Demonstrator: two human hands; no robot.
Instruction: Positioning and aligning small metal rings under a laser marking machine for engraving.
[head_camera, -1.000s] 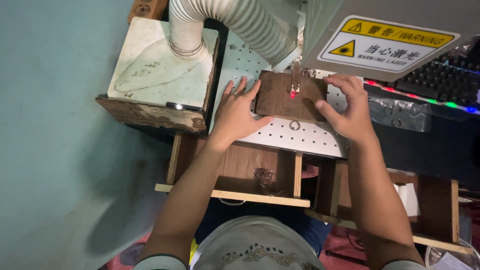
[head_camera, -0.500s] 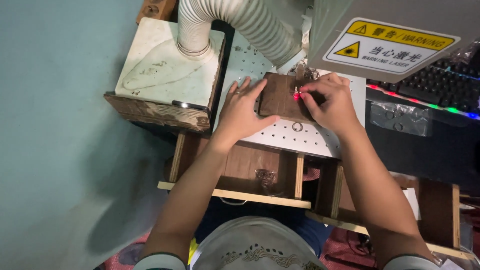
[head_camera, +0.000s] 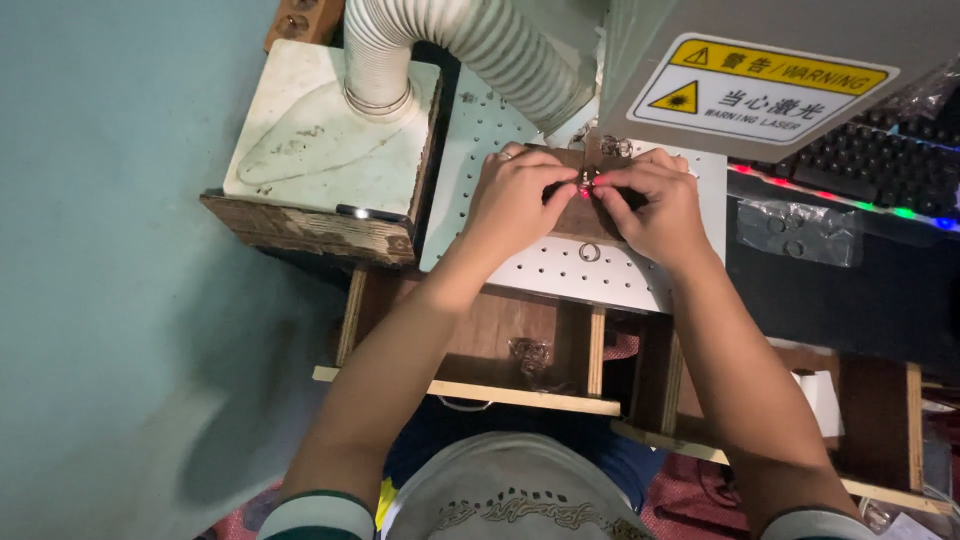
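Both hands are bunched up over the brown wooden block (head_camera: 578, 215) near the far edge of the white perforated plate (head_camera: 600, 275). Left hand (head_camera: 520, 195) and right hand (head_camera: 655, 205) meet fingertip to fingertip, pinching a tiny metal ring (head_camera: 588, 180) lit by a red dot. 1 loose ring (head_camera: 590, 252) lies on the plate just beside them toward its near edge. Tight spot: the grey laser head (head_camera: 760, 70) hangs right over it, ribbed hose (head_camera: 470, 45) at the left.

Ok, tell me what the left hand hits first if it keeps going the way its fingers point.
Most likely the right hand: the left hand points rightward across the brown wooden block, fingertips nearly meeting over a small metal piece.
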